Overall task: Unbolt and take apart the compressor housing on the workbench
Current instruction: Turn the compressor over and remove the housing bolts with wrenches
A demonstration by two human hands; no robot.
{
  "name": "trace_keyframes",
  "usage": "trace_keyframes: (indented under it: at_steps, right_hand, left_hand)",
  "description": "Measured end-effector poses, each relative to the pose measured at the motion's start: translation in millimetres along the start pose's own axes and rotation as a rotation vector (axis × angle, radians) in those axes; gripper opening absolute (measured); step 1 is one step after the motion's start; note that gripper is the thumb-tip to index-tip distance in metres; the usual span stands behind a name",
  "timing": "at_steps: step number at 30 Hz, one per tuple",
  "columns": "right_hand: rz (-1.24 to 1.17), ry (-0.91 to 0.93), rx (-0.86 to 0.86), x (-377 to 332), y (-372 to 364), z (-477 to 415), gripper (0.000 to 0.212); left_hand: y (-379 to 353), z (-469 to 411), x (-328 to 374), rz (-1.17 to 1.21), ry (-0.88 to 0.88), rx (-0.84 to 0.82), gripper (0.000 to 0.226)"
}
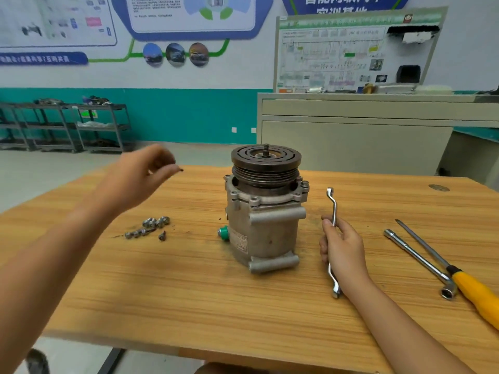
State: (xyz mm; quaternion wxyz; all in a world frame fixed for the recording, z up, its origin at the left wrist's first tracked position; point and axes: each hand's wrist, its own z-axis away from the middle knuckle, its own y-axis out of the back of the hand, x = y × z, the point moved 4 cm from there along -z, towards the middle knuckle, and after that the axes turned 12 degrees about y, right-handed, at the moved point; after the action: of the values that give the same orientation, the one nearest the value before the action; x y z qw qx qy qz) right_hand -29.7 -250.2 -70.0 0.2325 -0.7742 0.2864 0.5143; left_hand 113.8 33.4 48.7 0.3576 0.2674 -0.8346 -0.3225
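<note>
Grey racks [100, 127] stand left of a beige cabinet [351, 147].

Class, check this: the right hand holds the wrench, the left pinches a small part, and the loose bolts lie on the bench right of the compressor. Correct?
Not quite. The head view shows the loose bolts on the bench left of the compressor, not right. The rest stands: the right hand holds the wrench, the left hand pinches a small part.

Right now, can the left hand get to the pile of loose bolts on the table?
Probably yes. The left hand is raised over the table near the bolts, with only bare wood between. It pinches a small dark piece, so grasping another may be awkward.
</note>
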Motion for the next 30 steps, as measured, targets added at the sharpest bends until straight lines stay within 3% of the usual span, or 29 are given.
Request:
trace_keyframes:
  at_steps: [3, 5, 10, 15, 19, 22, 24, 27, 30]
  right_hand:
    - [0.013, 0.0, -0.011, 2, -3, 1, 0.017]
    - [0.018, 0.007, -0.016, 3, -3, 0, 0.018]
    - [0.067, -0.007, -0.034, 9, -5, -1, 0.016]
    - [0.058, -0.073, -0.076, 17, -9, -2, 0.015]
    - [0.088, -0.069, -0.066, 17, -9, -2, 0.016]
    - [0.104, -0.049, -0.021, 16, -9, -5, 0.017]
    - [0.078, -0.064, 0.008, 17, -10, -6, 0.017]
    - [0.039, -0.061, 0.012, 17, -13, -6, 0.017]
    - [-0.025, 0.007, 0.059, 8, -9, -5, 0.018]
  left_hand:
    - [-23, 48, -91, 0.023, 0.324, -0.033, 0.01]
    - [-38, 71, -124, 0.01, 0.438, -0.045, 0.014]
    - [-60, 71, -135, -0.08, 0.411, -0.067, 0.029]
    - [-71, 57, -130, -0.135, 0.403, -0.058, 0.01]
    - [-63, 59, -118, -0.105, 0.413, 0.036, 0.037]
    - [-49, 63, -78, 0.185, 0.39, 0.213, 0.04]
    - [-54, 60, -34, 0.392, 0.361, 0.125, 0.058]
    - [-78, 62, 27, 0.579, 0.364, -0.141, 0.099]
    - [-94, 70, 54, 0.623, 0.353, -0.201, 0.109]
